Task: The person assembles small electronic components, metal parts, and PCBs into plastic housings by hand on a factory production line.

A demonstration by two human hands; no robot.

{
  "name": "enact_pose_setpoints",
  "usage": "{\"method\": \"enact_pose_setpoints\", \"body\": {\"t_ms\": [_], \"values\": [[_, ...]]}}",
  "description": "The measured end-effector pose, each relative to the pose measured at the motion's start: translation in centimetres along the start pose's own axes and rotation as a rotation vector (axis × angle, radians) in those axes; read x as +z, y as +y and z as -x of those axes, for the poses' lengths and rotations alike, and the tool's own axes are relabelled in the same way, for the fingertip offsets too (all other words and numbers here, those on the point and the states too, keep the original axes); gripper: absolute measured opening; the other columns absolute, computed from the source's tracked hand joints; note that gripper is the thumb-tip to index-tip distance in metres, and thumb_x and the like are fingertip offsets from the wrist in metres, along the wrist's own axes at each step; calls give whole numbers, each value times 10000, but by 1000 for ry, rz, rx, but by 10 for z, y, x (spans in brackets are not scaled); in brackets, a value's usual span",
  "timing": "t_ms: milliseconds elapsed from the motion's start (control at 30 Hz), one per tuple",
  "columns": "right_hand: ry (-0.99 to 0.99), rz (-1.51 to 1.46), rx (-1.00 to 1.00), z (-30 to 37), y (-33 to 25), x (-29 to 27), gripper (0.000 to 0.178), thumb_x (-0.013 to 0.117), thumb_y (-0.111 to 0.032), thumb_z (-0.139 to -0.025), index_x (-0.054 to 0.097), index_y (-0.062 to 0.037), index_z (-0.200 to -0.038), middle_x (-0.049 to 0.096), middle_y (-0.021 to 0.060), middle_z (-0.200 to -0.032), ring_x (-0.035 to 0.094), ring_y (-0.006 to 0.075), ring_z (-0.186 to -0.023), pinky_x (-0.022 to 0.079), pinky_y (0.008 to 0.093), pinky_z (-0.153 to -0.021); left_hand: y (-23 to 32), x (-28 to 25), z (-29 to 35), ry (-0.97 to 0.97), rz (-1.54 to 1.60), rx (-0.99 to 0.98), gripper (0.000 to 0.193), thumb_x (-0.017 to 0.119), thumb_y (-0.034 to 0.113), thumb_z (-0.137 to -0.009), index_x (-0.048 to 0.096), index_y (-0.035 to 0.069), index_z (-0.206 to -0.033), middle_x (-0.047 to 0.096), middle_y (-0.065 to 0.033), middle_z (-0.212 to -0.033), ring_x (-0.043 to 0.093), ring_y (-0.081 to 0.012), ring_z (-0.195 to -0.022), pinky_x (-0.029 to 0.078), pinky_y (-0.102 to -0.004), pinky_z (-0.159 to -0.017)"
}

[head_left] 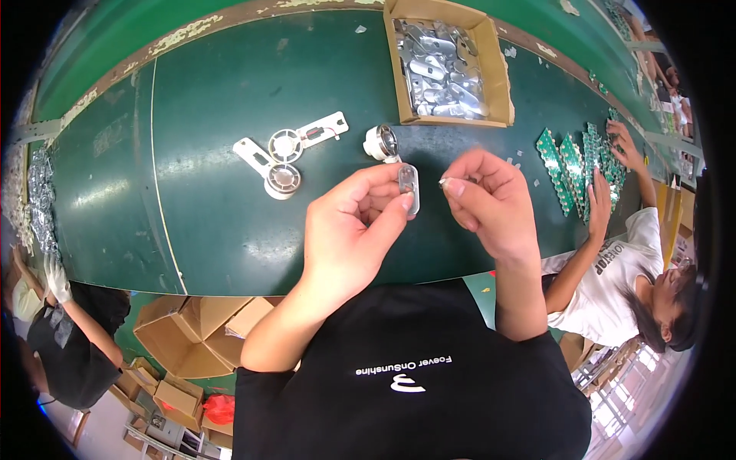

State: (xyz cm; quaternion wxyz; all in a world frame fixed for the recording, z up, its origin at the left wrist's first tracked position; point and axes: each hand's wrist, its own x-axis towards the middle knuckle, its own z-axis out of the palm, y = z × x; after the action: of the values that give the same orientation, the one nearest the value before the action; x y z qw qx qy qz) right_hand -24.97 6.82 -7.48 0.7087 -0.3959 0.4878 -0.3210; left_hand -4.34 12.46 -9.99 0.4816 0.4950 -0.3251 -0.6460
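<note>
Now clasping silvery oblong piece (409,192) in left hand (349,226), pinching tiny part (444,182) (too small to identify!) in right hand (493,203), risking a drop through slackened pressure.

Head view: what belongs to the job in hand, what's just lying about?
Likely the job:
rimmed oval piece in the left hand
tiny piece pinched in the right hand
silvery oval plates in the cardboard box
white fan housings on the table

Apparently separate:
green circuit boards under a co-worker's hands
pale scraps
cartons below the table
red plastic bag
</note>
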Motion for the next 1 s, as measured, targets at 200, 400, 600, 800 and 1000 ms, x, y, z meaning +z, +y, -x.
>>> {"method": "enact_pose_setpoints", "body": {"t_ms": [200, 400, 600, 800, 1000], "values": [[103, 848, -576, 0, 0, 15, 113, 778, 21, -866, 740, -21, -964, 674, 49, -761, 657, 146, -624, 502, 299, -541, 1, 4, -5, -29, 71, -26, 271, 692, -9, -1003, 683, -47, -1271, 775, -85, -1060, 732, -102, -936, 590, -246, -820], [-97, 1104, -973, -7, 1, 7, 256, 818, 50, -753, 727, -23, -981, 606, 57, -725, 640, 235, -591, 501, 361, -505, 3, 2, -6, -123, 154, -69, 284, 650, -18, -1018, 661, -45, -1301, 769, -90, -1086, 730, -118, -962, 584, -260, -831], [-288, 1290, -982, -2, -12, 2, 341, 809, 13, -719, 736, -32, -1050, 486, 16, -664, 562, 176, -537, 455, 344, -457, -5, -11, -5, -186, 217, -209, 259, 628, 13, -1033, 672, -30, -1285, 765, -93, -1095, 730, -129, -946, 535, -243, -736], [-364, 1340, -890, 6, -20, -2, 435, 803, 6, -727, 747, -44, -1156, 482, 9, -656, 553, 171, -526, 446, 348, -452, 4, -13, -4, -165, 243, -186, 233, 673, 24, -1022, 686, -17, -1251, 769, -73, -1078, 722, -116, -901, 538, -239, -745], [-292, 868, -674, 2, 0, -2, 384, 766, 10, -825, 780, -61, -1202, 645, 42, -680, 610, 219, -533, 492, 333, -511, -11, -24, 5, -134, 205, -118, 182, 737, 60, -1005, 697, 6, -1174, 765, -40, -1047, 705, -85, -884, 536, -233, -731]]}}
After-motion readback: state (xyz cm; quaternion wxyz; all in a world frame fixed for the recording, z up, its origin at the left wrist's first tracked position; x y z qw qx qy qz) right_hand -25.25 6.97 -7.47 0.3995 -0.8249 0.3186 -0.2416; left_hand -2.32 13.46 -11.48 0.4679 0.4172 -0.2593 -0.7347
